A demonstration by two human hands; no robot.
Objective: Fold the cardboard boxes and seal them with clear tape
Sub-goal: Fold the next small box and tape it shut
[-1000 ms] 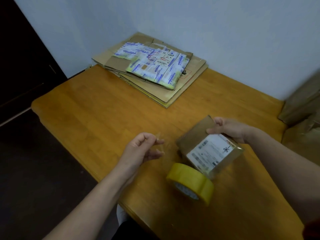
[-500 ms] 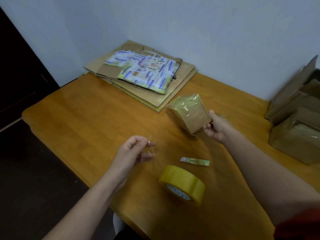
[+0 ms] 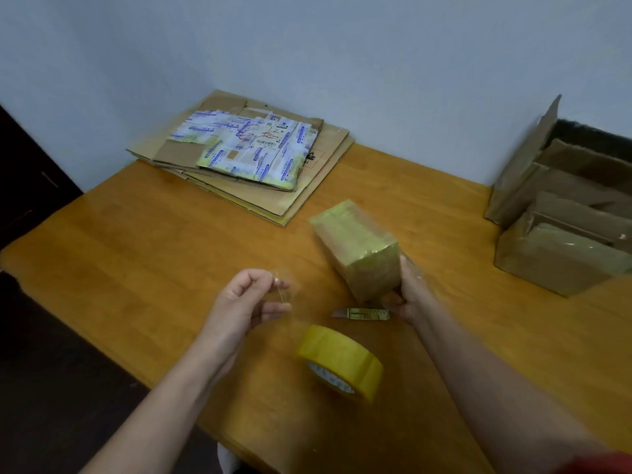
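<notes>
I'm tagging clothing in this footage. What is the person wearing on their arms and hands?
The left hand and right hand are bare: no gloves, rings or watch show. Both forearms are uncovered. A red sleeve shows high on the right arm, at the frame's corner.

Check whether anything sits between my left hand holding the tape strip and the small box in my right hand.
Nothing visible does. Only tabletop shows between the left hand, pinching the tape strip, and the small box. The cutter and tape roll sit nearer you, off that line.
</notes>
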